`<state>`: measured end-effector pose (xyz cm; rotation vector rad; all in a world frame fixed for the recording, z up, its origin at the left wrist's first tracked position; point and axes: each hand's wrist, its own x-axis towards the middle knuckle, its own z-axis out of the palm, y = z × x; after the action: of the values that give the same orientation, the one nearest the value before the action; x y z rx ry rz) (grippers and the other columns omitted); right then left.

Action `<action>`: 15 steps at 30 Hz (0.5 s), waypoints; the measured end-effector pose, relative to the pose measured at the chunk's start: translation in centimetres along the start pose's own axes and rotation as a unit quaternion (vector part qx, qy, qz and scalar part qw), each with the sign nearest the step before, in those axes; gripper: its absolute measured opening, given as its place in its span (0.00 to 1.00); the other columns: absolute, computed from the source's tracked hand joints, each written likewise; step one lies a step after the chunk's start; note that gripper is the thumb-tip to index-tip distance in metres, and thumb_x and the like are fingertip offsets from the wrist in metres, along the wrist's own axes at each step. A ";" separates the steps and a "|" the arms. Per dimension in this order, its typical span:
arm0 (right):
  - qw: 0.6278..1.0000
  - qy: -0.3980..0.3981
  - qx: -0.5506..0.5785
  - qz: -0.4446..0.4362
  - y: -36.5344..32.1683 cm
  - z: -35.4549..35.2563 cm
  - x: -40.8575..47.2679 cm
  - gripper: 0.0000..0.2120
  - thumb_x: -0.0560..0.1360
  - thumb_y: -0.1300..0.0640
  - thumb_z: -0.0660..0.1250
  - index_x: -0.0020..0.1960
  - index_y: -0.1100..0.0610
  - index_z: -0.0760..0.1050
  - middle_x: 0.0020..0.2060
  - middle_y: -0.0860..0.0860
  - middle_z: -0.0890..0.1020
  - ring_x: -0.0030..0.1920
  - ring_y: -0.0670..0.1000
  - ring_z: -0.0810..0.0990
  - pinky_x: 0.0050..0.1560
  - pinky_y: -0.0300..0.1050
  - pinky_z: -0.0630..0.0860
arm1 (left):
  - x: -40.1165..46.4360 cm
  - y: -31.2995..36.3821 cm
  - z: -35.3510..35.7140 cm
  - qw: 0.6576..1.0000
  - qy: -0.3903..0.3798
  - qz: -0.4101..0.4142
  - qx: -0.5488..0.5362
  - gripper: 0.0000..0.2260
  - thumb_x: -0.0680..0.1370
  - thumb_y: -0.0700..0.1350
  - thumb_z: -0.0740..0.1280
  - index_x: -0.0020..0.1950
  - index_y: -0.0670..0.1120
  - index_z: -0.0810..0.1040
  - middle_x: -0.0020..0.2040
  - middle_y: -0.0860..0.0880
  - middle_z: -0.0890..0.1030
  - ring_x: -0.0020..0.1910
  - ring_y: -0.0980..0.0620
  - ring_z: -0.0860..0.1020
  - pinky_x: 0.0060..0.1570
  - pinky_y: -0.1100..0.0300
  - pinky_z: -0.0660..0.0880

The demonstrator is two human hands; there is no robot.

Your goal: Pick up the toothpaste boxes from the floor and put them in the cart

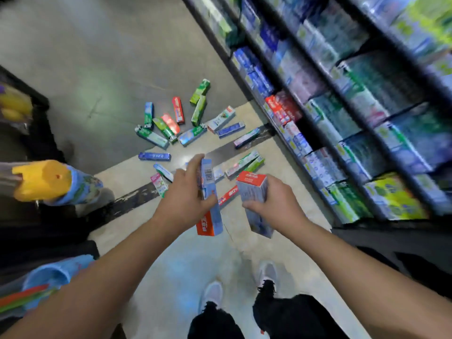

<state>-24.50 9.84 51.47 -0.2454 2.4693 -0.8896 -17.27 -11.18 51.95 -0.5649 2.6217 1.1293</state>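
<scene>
In the shop aisle, above the floor (110,69), we've got two toothpaste boxes up in the air, one in each hand. The left hand (186,192) curls its fingers round a pale blue box (210,192), held nearly upright, with a barcode on its side and an orange-red end at the bottom carrying white characters too blurred for us to read. The right hand (276,204) grips a second box (254,201), pale blue-grey with a red top end; there's small white print on that red end, but we can't make it out. The two boxes sit just beside each other, not touching.

Below and beyond our hands, the rest of the boxes (190,128) lie scattered flat on the floor: green ones, red ones, dark blue ones, a pink one, pointing every which way. Their lettering is too small to read.

To the right run the shelves (342,113), packed with stacked boxes in blue, green, red and teal, all smeared by blur. At the left edge we see a yellow and blue package (49,182). At the bottom, our own pale shoes (212,294) stand on the tiles.
</scene>
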 end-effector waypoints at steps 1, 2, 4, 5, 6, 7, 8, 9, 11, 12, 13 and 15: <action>1.000 0.017 0.012 0.002 -1.8 -2.8 -1.9 0.22 0.64 0.50 0.79 0.53 0.54 0.76 0.50 0.50 0.81 0.50 0.51 0.79 0.44 0.42 0.71 | -1.1 3.3 -1.9 1.000 -0.002 0.030 0.005 0.39 0.70 0.54 0.71 0.74 0.64 0.52 0.59 0.47 0.74 0.51 0.47 0.78 0.50 0.49 0.78; 0.999 0.037 0.018 0.005 -3.3 -5.5 -3.9 0.22 0.63 0.49 0.79 0.53 0.54 0.76 0.49 0.50 0.81 0.49 0.50 0.79 0.44 0.42 0.71 | -2.3 6.5 -3.6 0.998 -0.006 0.065 0.007 0.39 0.70 0.55 0.72 0.74 0.64 0.52 0.60 0.48 0.73 0.53 0.47 0.78 0.51 0.49 0.78; 0.997 0.076 0.024 0.019 -5.4 -10.4 -7.9 0.23 0.63 0.48 0.79 0.51 0.55 0.75 0.46 0.48 0.80 0.47 0.49 0.79 0.43 0.44 0.71 | -4.5 12.5 -6.0 0.990 -0.020 0.137 0.011 0.38 0.70 0.55 0.71 0.74 0.63 0.54 0.62 0.49 0.72 0.52 0.50 0.77 0.50 0.52 0.78; 0.994 0.099 0.033 0.024 -6.1 -12.7 -10.1 0.22 0.63 0.47 0.79 0.50 0.55 0.75 0.45 0.48 0.80 0.46 0.49 0.78 0.43 0.45 0.72 | -5.5 15.2 -6.9 0.984 -0.030 0.172 0.016 0.38 0.70 0.54 0.72 0.74 0.63 0.54 0.61 0.51 0.72 0.48 0.53 0.77 0.47 0.56 0.77; 0.991 0.124 0.049 0.032 -6.4 -14.8 -12.4 0.22 0.63 0.47 0.79 0.50 0.55 0.74 0.44 0.47 0.80 0.46 0.49 0.79 0.44 0.45 0.73 | -6.6 17.9 -7.5 0.977 -0.041 0.207 0.023 0.37 0.71 0.53 0.72 0.73 0.64 0.55 0.60 0.52 0.72 0.44 0.55 0.76 0.43 0.62 0.75; 0.985 0.149 0.068 0.044 -6.5 -16.7 -14.7 0.21 0.64 0.47 0.79 0.49 0.55 0.74 0.44 0.46 0.80 0.45 0.48 0.79 0.44 0.44 0.74 | -7.6 20.4 -7.8 0.969 -0.054 0.241 0.027 0.36 0.71 0.52 0.73 0.72 0.64 0.56 0.58 0.53 0.72 0.42 0.56 0.75 0.40 0.66 0.72; 0.979 0.174 0.089 0.059 -6.3 -18.4 -17.1 0.20 0.65 0.48 0.79 0.49 0.54 0.74 0.43 0.45 0.80 0.45 0.46 0.79 0.43 0.42 0.75 | -8.7 22.7 -7.8 0.960 -0.071 0.271 0.025 0.36 0.70 0.51 0.73 0.71 0.65 0.56 0.57 0.54 0.73 0.40 0.56 0.73 0.40 0.66 0.72; 0.971 0.198 0.104 0.081 -5.8 -19.9 -19.5 0.19 0.66 0.49 0.78 0.49 0.54 0.74 0.44 0.45 0.81 0.45 0.46 0.80 0.44 0.41 0.75 | -9.8 24.8 -7.5 0.950 -0.090 0.297 0.021 0.35 0.70 0.51 0.73 0.70 0.66 0.57 0.56 0.54 0.74 0.39 0.56 0.73 0.42 0.62 0.75; 0.951 0.247 0.134 0.127 -3.9 -22.4 -24.4 0.20 0.67 0.49 0.78 0.51 0.57 0.74 0.46 0.48 0.82 0.47 0.48 0.80 0.47 0.45 0.77 | -12.3 28.8 -6.1 0.929 -0.134 0.345 0.020 0.34 0.69 0.51 0.72 0.69 0.66 0.58 0.54 0.52 0.75 0.38 0.56 0.74 0.45 0.54 0.77; 0.939 0.269 0.157 0.146 -2.6 -23.4 -27.0 0.21 0.67 0.49 0.78 0.53 0.58 0.74 0.47 0.49 0.82 0.48 0.48 0.81 0.49 0.47 0.77 | -13.6 30.6 -4.8 0.917 -0.161 0.365 0.020 0.34 0.69 0.50 0.72 0.70 0.65 0.58 0.54 0.52 0.76 0.39 0.56 0.75 0.46 0.54 0.77; 0.926 0.291 0.182 0.158 -1.4 -24.4 -29.8 0.20 0.68 0.49 0.77 0.53 0.57 0.74 0.47 0.48 0.83 0.48 0.47 0.81 0.50 0.45 0.78 | -15.1 32.3 -3.3 0.904 -0.192 0.381 0.014 0.35 0.70 0.50 0.72 0.70 0.65 0.58 0.54 0.52 0.76 0.40 0.55 0.76 0.46 0.54 0.78; 0.901 0.325 0.227 0.176 1.4 -25.8 -35.6 0.16 0.70 0.52 0.76 0.53 0.53 0.75 0.45 0.40 0.81 0.45 0.39 0.80 0.44 0.30 0.75 | -18.2 35.5 0.5 0.879 -0.253 0.404 0.001 0.35 0.70 0.50 0.73 0.71 0.65 0.58 0.55 0.52 0.77 0.41 0.54 0.78 0.45 0.56 0.78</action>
<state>-7.13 36.63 81.71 0.7526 2.6255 -1.5164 -16.26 16.20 80.98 0.8227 2.3722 1.2293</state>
